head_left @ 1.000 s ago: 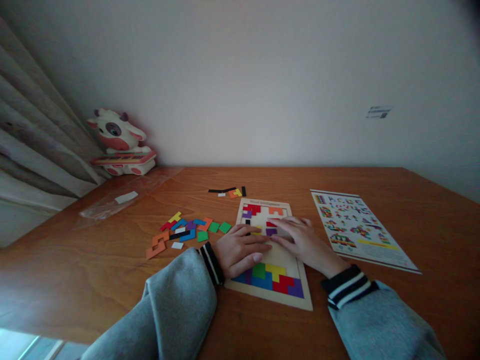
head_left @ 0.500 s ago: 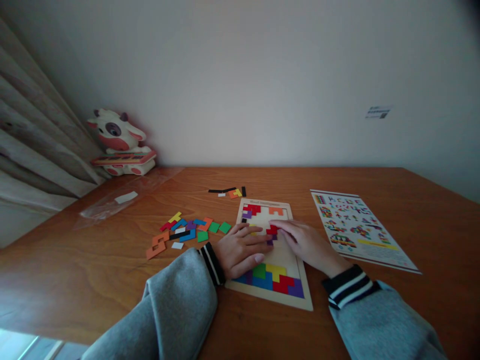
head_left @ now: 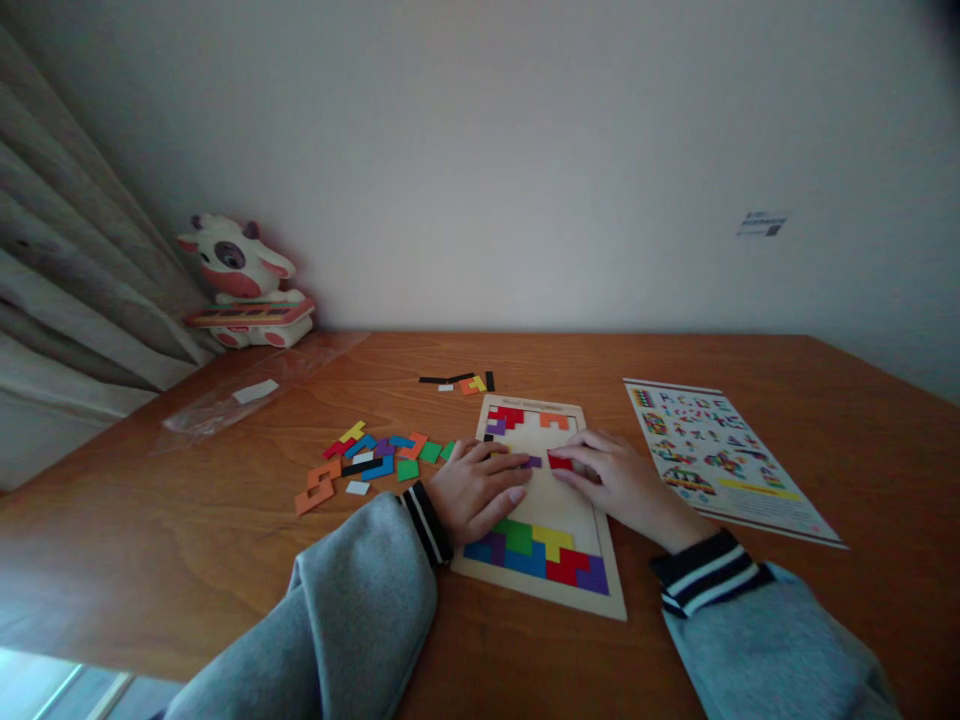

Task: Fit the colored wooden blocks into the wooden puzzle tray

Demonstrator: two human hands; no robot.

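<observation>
A pale wooden puzzle board (head_left: 540, 606) lies on the table between my hands, with coloured pieces at its top and bottom ends. My right hand (head_left: 611, 478) pinches a red puzzle piece (head_left: 558, 461) between thumb and fingers, over the middle of the board. Fingers stretched out, my left hand (head_left: 480, 488) lies across the board's left side. Its fingertips reach a purple piece (head_left: 533, 462), partly hidden under them. An orange piece (head_left: 553, 422) sits in the top right corner of the tray, and red pieces (head_left: 508, 415) sit at the top left.
Loose coloured pieces (head_left: 386, 465) lie in a pile left of the board. A smaller group (head_left: 469, 384) is behind it. A printed pattern sheet (head_left: 697, 450) lies at the right. Clear plastic wrap (head_left: 217, 410) and a cow toy keyboard (head_left: 251, 312) are at the back left.
My right hand has shifted right with the red piece, away from the purple piece. My left fingers have drawn back slightly and now sit by the purple piece.
</observation>
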